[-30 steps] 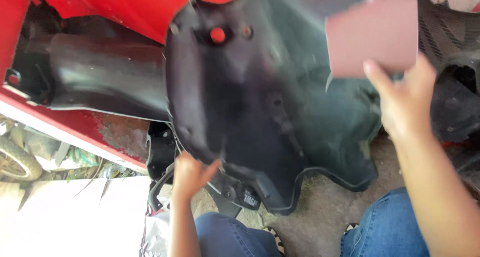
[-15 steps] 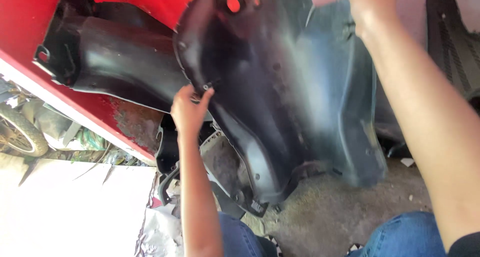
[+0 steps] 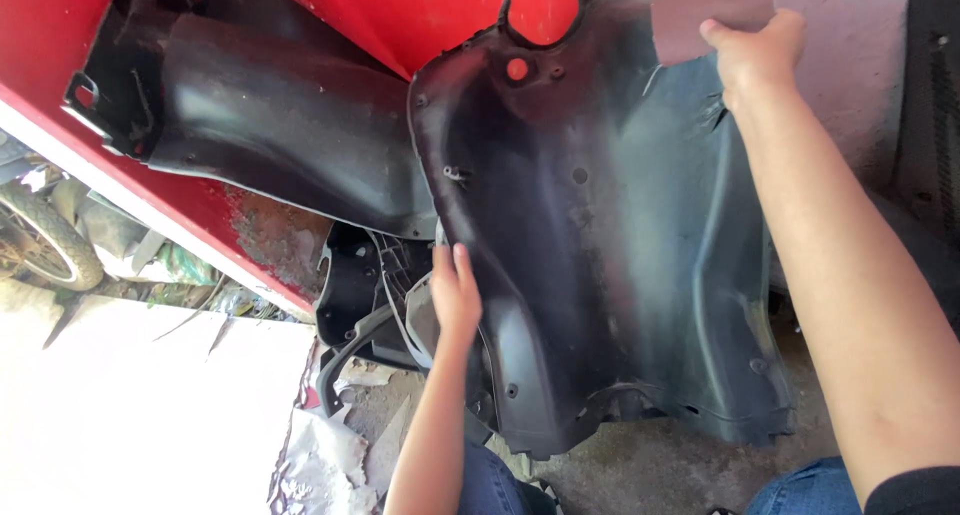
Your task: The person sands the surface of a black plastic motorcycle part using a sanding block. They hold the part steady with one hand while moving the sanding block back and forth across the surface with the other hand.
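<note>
A big black plastic scooter panel (image 3: 600,255) stands up in the middle, held between the two hands. The left hand (image 3: 455,295) holds its left edge low down, fingers flat and bent around the rim. The right hand (image 3: 755,55) is high up at the top right corner, and it pinches a pinkish-brown sheet of sandpaper (image 3: 712,10) against the panel.

The panel is curved like a shell, with a deep fold down its right side. It looks dull and dusty, and its right half is paler and greyer than the left. It has small screw holes, and a round hole (image 3: 517,70) near the top shows red through it.

Behind the panel is a red scooter body (image 3: 420,15), smooth and shiny. Another black panel (image 3: 270,125) leans there to the left, smooth and rounded; the held panel covers its right end. Below it the red edge (image 3: 265,240) is scraped and rusty.

Under the left hand lie more black plastic parts (image 3: 375,295), one with ribs like a grille. A tyre (image 3: 45,235) shows at the far left. Crumpled pale paper (image 3: 320,465) lies on the dirty concrete floor (image 3: 660,475). Blue jeans (image 3: 800,485) show at the bottom.
</note>
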